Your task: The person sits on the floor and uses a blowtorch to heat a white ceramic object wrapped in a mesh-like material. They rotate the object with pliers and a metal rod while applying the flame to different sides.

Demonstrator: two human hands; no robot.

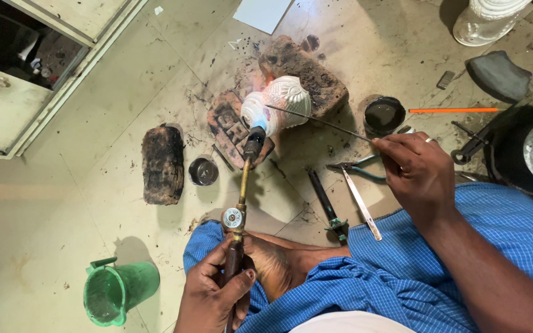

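My left hand [217,290] grips the handle of a brass gas torch [242,191] low in the head view. Its black nozzle points up at a white embossed metal piece [279,105], where a flame glows. That piece rests on charred bricks [306,74]. My right hand [411,169] pinches a thin metal rod [319,121] whose far tip touches the white piece.
A green plastic jug [118,293] stands at lower left. A burnt block [163,163] and a small black cup [203,171] lie left of the torch. Pliers [356,166], tweezers [365,209], a dark bowl [384,115] and an orange stick [451,110] lie around my right hand. A cabinet [26,68] stands at upper left.
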